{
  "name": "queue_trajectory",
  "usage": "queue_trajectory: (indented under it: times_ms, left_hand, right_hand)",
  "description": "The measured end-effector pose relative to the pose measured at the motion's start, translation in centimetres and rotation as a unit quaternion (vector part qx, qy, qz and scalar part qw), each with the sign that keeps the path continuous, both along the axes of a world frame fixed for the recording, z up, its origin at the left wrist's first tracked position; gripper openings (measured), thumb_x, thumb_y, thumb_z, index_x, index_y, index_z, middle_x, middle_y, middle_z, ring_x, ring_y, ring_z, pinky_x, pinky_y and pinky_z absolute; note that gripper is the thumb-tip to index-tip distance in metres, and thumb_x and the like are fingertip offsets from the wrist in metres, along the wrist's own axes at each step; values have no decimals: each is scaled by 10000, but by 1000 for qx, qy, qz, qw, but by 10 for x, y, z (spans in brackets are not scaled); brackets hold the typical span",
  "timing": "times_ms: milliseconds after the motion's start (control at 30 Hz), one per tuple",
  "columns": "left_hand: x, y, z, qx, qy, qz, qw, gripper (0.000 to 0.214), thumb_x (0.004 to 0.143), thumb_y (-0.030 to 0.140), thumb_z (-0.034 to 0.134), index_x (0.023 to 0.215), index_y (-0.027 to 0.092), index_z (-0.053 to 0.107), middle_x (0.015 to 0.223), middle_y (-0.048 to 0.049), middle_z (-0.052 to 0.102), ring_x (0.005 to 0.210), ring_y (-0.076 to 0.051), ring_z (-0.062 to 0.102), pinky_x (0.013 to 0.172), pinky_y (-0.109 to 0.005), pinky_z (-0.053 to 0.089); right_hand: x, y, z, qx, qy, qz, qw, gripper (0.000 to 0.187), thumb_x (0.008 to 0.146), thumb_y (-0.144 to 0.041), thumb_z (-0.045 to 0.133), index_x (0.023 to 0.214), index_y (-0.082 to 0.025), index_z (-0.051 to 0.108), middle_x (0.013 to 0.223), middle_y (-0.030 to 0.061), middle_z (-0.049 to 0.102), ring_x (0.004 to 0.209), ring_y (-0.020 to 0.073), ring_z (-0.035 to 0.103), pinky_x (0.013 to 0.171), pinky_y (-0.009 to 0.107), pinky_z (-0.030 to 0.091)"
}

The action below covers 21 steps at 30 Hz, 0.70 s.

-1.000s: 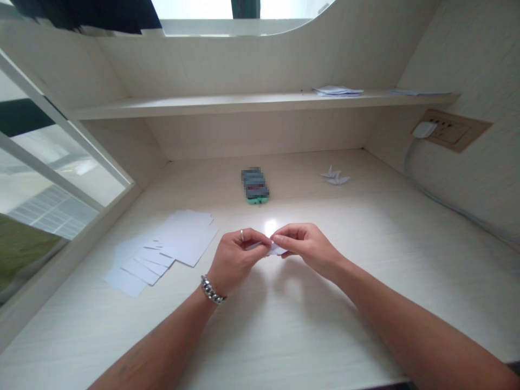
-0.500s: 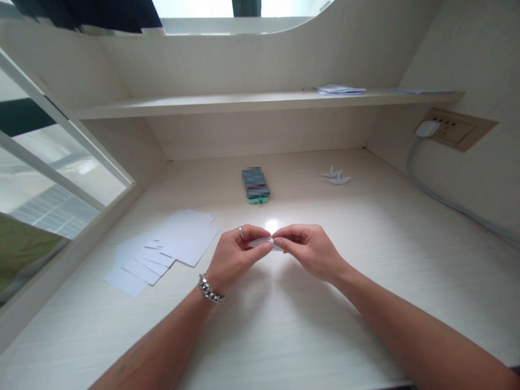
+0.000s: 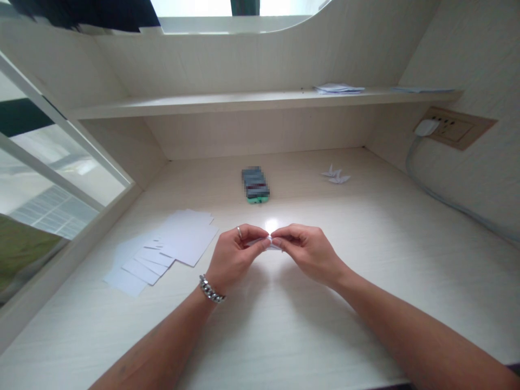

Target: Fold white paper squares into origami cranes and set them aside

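Observation:
A small folded piece of white paper (image 3: 268, 242) is pinched between both my hands above the middle of the pale desk (image 3: 365, 260). My left hand (image 3: 233, 257), with a ring and a chain bracelet at the wrist, grips its left end with closed fingers. My right hand (image 3: 309, 253) pinches its right end, fingertips meeting those of the left. Most of the paper is hidden by my fingers.
Several white paper sheets (image 3: 166, 246) lie fanned on the desk to the left. A phone in a green case (image 3: 255, 185) lies further back. Small folded paper shapes (image 3: 335, 175) sit at the back right. A shelf (image 3: 260, 100) holds more paper; a cable (image 3: 442, 200) runs from a wall socket.
Both hands have drawn slightly closer together and a little upward, and the paper piece shows less between the fingers than before.

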<state>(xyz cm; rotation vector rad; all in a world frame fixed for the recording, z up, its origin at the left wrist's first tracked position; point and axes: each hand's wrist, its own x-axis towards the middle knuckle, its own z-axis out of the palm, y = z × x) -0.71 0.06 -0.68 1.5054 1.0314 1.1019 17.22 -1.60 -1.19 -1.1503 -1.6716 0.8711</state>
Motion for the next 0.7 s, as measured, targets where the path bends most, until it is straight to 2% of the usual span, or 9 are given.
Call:
queue_trajectory:
  times_ms: [200,367,567,700]
  left_hand:
    - [1,0,-3,9,-18,9,1000,114,706,188,767,796,145,712,776,-32,742,723,-147,700,700,-239,590]
    - [3,0,-1,1,-38,18,999,110,688,161,773,776,145,709,753,-27,741,705,-146,700,686,-239,593]
    - [4,0,-2,-16,-77,14,997,142,675,158,784,783,139,695,732,-27,739,699,-154,704,675,-250,597]
    - [4,0,-4,13,-56,22,998,144,692,167,781,808,141,700,779,-33,741,747,-159,711,722,-256,600]
  right_hand:
    - [0,2,4,-29,-16,20,999,136,854,-268,622,883,-211,742,832,17,745,747,163,665,677,267,488]
    - [-1,1,3,-18,-30,11,999,128,857,-235,602,844,-201,725,813,19,733,735,158,650,662,263,472]
    - [-2,1,3,-33,-6,14,999,126,854,-244,596,849,-182,705,811,35,723,732,165,641,650,273,474]
    - [-3,2,2,-62,31,30,997,147,841,-289,620,831,-168,703,806,44,713,748,168,640,674,281,486]
